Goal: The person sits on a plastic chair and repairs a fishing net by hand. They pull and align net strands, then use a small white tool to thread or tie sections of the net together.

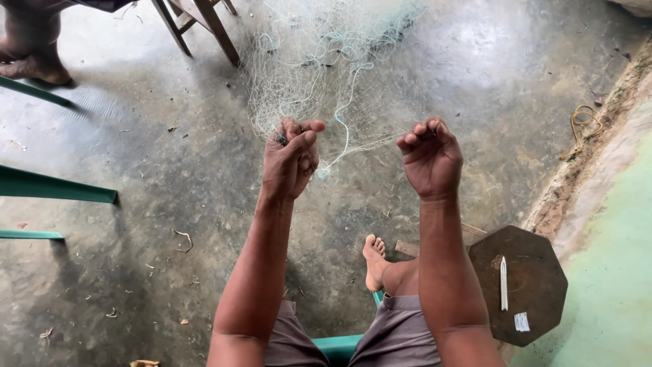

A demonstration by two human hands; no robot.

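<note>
Small white label (521, 321) lies on the dark octagonal board (536, 265)

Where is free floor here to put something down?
Bare concrete lies left of the left hand, up to the green bars, and right of the right hand, toward the yellow cord. The fishing net crowds the space ahead.

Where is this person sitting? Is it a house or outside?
Probably a covered porch or work shed. The bare concrete floor is dusty, an earth edge runs alongside, and both hands, left hand and right hand, hold a fishing net.
</note>
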